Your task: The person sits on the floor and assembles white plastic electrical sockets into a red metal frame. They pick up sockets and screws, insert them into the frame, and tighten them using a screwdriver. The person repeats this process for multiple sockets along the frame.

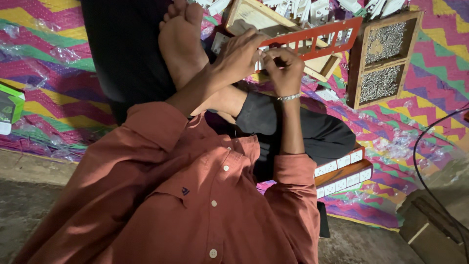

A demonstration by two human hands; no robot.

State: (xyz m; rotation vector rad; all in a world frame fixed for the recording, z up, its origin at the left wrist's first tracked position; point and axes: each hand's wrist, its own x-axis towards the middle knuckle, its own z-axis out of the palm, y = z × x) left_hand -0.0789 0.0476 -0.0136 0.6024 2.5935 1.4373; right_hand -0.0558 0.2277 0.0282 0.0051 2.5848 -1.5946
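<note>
I sit cross-legged on a bright zigzag mat, looking down over my rust-red shirt. My left hand (pixel 239 56) grips the near end of a red plastic frame (pixel 317 36) with rectangular openings. My right hand (pixel 283 71), with a silver bracelet at the wrist, pinches a small white part against the frame's lower edge. The frame lies over an open wooden box (pixel 254 17). White switch parts (pixel 312 10) are heaped beyond it.
A wooden tray (pixel 383 58) with two compartments of screws stands at the right. Two finished boards with white switches (pixel 344 171) are stacked by my right knee. A black cable (pixel 425 161) runs at the right, a green-and-white box (pixel 10 107) at the left edge.
</note>
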